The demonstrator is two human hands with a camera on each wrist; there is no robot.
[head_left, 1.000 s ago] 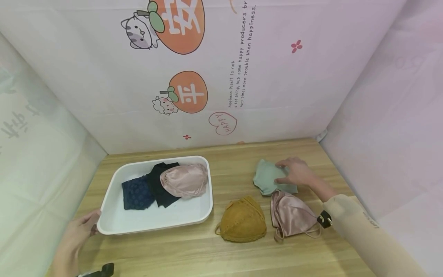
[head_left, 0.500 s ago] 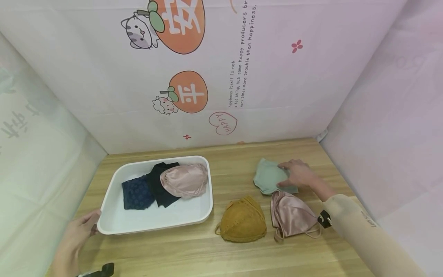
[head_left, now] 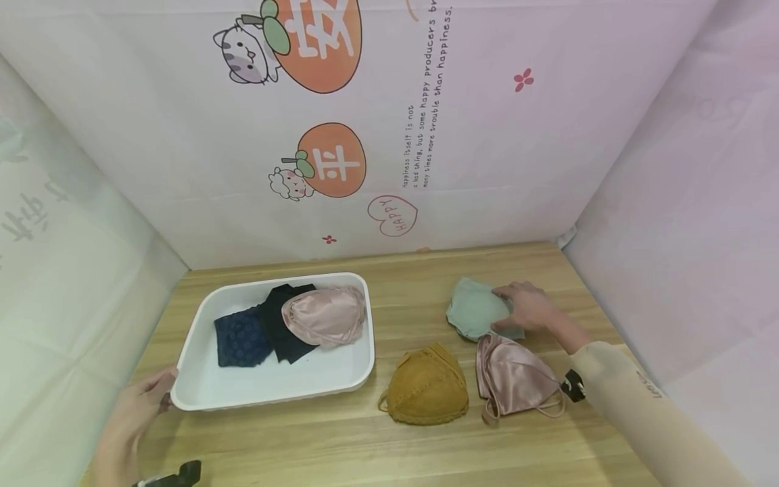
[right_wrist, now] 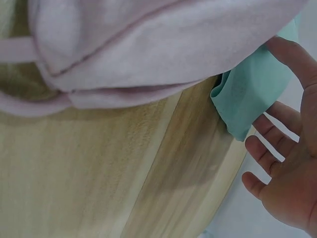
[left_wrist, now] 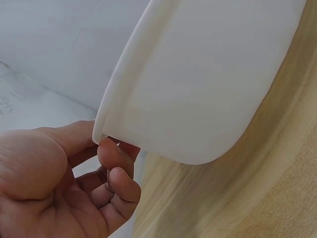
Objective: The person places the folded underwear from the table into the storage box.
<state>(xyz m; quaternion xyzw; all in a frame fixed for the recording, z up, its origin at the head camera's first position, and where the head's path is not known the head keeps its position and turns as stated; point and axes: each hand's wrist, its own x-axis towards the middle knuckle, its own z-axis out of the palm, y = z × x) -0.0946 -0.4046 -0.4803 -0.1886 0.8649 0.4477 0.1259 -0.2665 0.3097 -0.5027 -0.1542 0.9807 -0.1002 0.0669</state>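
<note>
My left hand (head_left: 136,406) pinches the near left corner of a white plastic bin (head_left: 274,396); the left wrist view shows thumb and fingers at its rim (left_wrist: 101,116). Inside lie a navy patterned cloth (head_left: 243,338), a black cloth (head_left: 280,335) and a pink satin piece like a folded bra (head_left: 325,316). At the back right, my right hand (head_left: 528,304) rests on the right side of a mint green folded garment (head_left: 476,308). Its thumb and fingers are spread and lightly bent against the fabric, as the right wrist view shows for the hand (right_wrist: 297,153).
Nearer me on the wooden table (head_left: 304,446) lie a mustard folded bra (head_left: 428,389) and a dusty pink satin bra (head_left: 514,379) with straps. The pink one adjoins the green garment. White printed sheets (head_left: 475,155) wall the back and both sides.
My right hand has shifted slightly to the right over the green garment, whose right part looks a little more rounded. The left hand and bin have stayed put.
</note>
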